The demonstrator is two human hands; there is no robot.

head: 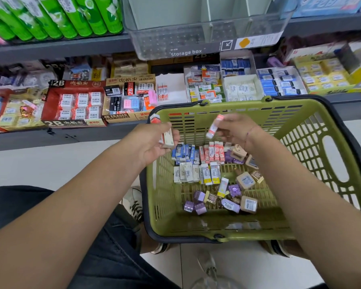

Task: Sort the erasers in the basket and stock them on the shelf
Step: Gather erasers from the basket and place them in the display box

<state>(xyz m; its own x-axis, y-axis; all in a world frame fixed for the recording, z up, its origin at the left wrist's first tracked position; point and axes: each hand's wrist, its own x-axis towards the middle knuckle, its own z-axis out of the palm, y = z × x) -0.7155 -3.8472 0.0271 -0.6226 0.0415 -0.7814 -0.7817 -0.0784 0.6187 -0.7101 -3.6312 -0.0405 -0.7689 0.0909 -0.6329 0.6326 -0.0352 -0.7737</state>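
At centre frame we see the left hand (152,142) gripping stacked erasers (167,140); the right hand (236,130) pinches one red-white eraser (214,126) above the green basket (296,130) holding many others.

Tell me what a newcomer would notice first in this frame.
The olive-green basket fills the centre right, with rows of erasers at its far side and loose purple erasers nearer. Above it, the right hand pinches a red-and-white eraser; the left hand grips a small stack of erasers. Behind, a red 2B eraser box stands out on the shelf.
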